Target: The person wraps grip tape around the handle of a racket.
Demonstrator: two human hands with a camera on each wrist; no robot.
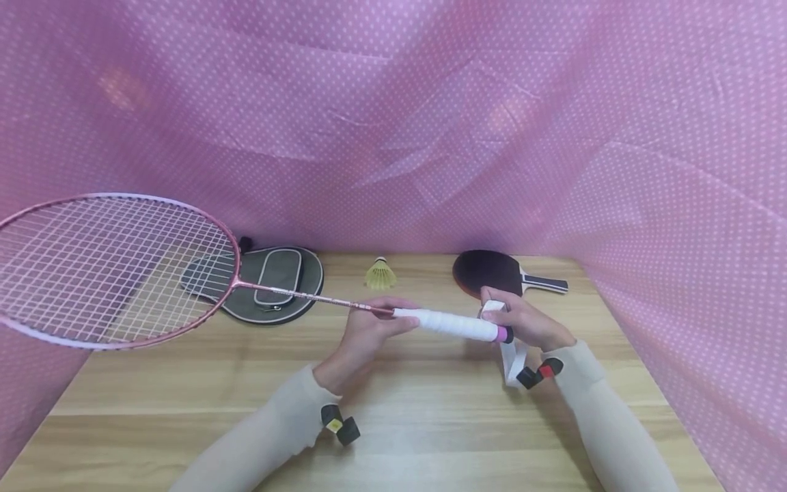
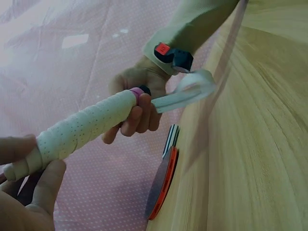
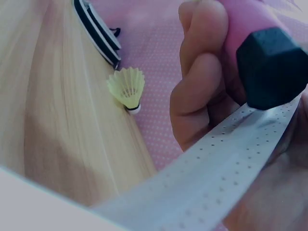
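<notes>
Two hands on a badminton racket (image 1: 184, 287), white grip tape (image 1: 513, 355) trailing off the butt end.

Centre of the head view: the racket hangs level above the wooden table (image 1: 430, 410), its pink strung head out at the left edge, its white-wrapped handle (image 1: 449, 323) mid-frame. The left hand (image 1: 363, 335) curls round the top of the handle where it meets the shaft, thumb and fingers closed on it. The right hand (image 1: 522, 318) grips the butt end, fingers wrapped round the pink and black cap, and the loose tape runs from there down past the wrist; the right wrist view shows that perforated strip crossing the lower frame under the fingers. Behind, along the pink dotted backdrop: a grey racket cover (image 1: 277, 280) left of centre, a yellow shuttlecock (image 1: 380, 274) in the middle, a table tennis paddle (image 1: 498, 272) to the right.
</notes>
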